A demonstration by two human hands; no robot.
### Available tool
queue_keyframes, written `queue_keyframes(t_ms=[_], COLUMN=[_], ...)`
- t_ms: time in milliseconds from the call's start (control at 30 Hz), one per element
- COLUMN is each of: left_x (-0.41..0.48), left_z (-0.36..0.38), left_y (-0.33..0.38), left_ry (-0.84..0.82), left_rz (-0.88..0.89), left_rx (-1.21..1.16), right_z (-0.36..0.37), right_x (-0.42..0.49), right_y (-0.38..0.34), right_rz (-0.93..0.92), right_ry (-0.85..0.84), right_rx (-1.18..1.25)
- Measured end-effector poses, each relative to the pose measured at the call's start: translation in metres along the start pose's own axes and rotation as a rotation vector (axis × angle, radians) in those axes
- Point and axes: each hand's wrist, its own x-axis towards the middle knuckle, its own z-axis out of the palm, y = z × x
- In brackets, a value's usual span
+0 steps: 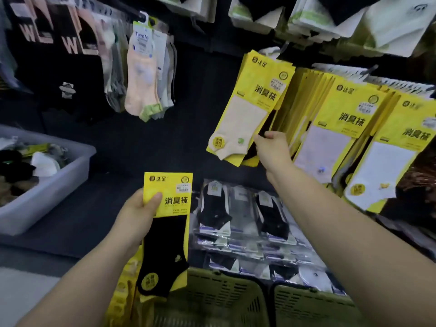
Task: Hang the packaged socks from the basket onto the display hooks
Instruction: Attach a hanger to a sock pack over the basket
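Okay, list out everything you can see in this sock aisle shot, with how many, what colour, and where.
Black-sock pack: one, yellow card, held low centre.
Cream-sock pack: one at front, yellow card, on a hook centre right, tilted.
Yellow packs behind and right: many, count unclear, hanging in rows.
Peach sock pack: one at front, clear bag, upper left hook.
Clear-bagged socks: several, black and grey, lower shelf.
Basket: one, olive green, bottom centre.
Bin: one, pale grey, left, holding loose socks.
White packs: several, top row.
Left hand: grip on black-sock pack.
Right hand: touching the hanging yellow packs.
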Motion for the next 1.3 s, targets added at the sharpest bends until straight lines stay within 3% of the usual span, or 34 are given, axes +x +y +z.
queue_keyframes(t_ms=[200, 333, 767, 1033, 1300], left_x=[0.015, 0.021, 0.042, 0.046, 0.043], left_z=[-0.025, -0.036, -0.022, -0.022, -0.022], left_y=[-0.020, -0.034, -0.074, -0.087, -0.085], left_ry=[0.194, 0.217, 0.124, 0.083, 0.072], left_rz=[-0.031, -0.100, -0.255, -0.315, -0.308], left_rx=[0.045, 0.178, 0.328, 0.359, 0.343], right_z=[0.048, 0.088, 0.171, 0.197, 0.203], right_x=[-0.082, -0.122, -0.112, -0.097, -0.095], right_y=[0.105, 0.178, 0.262, 0.269, 0.271], right_rz=[0.137, 0.152, 0.023, -0.075, 0.050], right_ry=[-0.629, -0.876, -0.940, -1.157, -1.198], right_rx=[-0.305, -0.510, -0.746, -0.903, -0.857])
